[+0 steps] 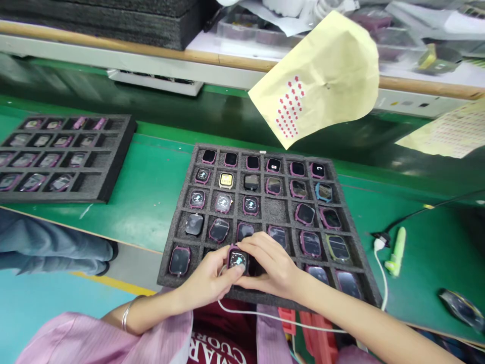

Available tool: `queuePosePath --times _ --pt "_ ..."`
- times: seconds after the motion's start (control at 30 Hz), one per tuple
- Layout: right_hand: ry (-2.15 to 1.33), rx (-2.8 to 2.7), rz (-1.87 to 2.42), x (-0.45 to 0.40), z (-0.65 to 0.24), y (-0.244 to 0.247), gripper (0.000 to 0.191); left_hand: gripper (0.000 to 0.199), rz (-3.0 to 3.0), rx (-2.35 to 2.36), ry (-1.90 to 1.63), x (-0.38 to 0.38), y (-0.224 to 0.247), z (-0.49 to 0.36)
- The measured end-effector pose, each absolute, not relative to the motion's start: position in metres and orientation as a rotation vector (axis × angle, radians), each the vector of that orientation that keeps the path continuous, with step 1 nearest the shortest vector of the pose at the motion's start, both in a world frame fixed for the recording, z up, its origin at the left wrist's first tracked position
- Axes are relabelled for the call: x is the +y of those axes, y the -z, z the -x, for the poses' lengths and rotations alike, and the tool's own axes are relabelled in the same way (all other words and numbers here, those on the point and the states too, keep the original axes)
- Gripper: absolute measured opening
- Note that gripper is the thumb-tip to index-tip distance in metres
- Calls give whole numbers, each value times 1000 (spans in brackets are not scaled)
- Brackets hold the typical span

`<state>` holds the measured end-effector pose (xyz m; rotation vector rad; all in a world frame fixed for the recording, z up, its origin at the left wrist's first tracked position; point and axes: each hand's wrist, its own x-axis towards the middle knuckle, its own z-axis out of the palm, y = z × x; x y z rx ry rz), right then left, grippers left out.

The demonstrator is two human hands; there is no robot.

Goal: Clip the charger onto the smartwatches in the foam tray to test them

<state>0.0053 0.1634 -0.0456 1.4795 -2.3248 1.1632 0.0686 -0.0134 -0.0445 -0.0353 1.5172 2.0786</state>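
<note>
Left hand [210, 278] closed on a watch [235, 256], thumb across the lower part of its lit screen. Right hand [275, 265] closed on the same watch from the other side, fingertips at its top edge. Watch is held just above the near rows of the foam tray [276, 208], near side, left of center. Most visible pockets hold watches; several screens lit. White cable [288, 320] runs from by the left hand, under the right forearm, to a plug [380, 243] on the bench [155, 167]. Green tool [397, 253] lies right of the plug. Second tray [115, 162] far left, also with watches.
</note>
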Motion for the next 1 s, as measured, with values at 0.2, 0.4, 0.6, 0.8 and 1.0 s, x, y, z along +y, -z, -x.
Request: queuePosePath --times 0.2,0.4,0.6,0.8,1.0 --pt "-1118 -2301 -1492 164 -6 46 44 31 16 1664 -2035 -15 49 -72" --pt "-1069 -2273 -1506 164 -7 44 45 28 -34 1773 -1975 -16 49 -73" --pt "-1043 -2274 -1491 165 -8 46 46 25 -100 1902 -1939 -16 50 -73" --pt "-1031 -2238 -1555 165 -5 37 43 26 -174 1973 -1838 -16 44 -71" --pt "-1068 -2384 -1391 196 30 8 44 60 -258 1715 -1868 -11 42 -74"
